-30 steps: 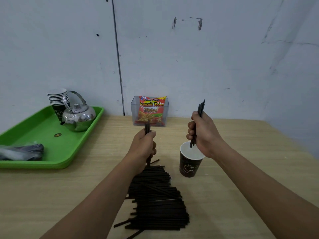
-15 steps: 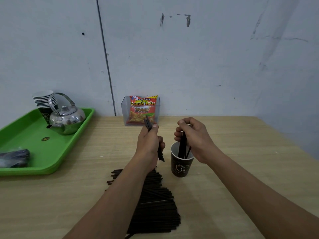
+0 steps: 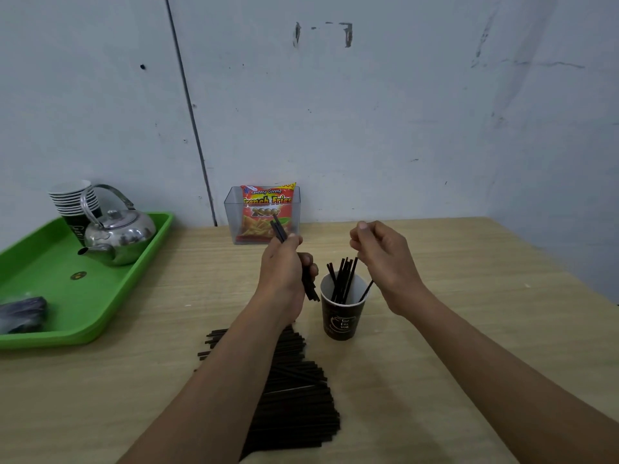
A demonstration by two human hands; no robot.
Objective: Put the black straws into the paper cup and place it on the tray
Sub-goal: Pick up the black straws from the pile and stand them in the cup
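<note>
Fingers of left hand (image 3: 284,264) clasp thin black straws (image 3: 278,227); right hand (image 3: 382,259) curls above round paper cup (image 3: 340,319), grip unclear.

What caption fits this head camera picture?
Left hand grips black straws beside a paper cup holding more; right hand hovers above.

Dark paper cup (image 3: 341,316) upright w/ black straws (image 3: 343,279) inside — straw pile (image 3: 294,396) just beside; green tray (image 3: 40,279) at left.
</note>
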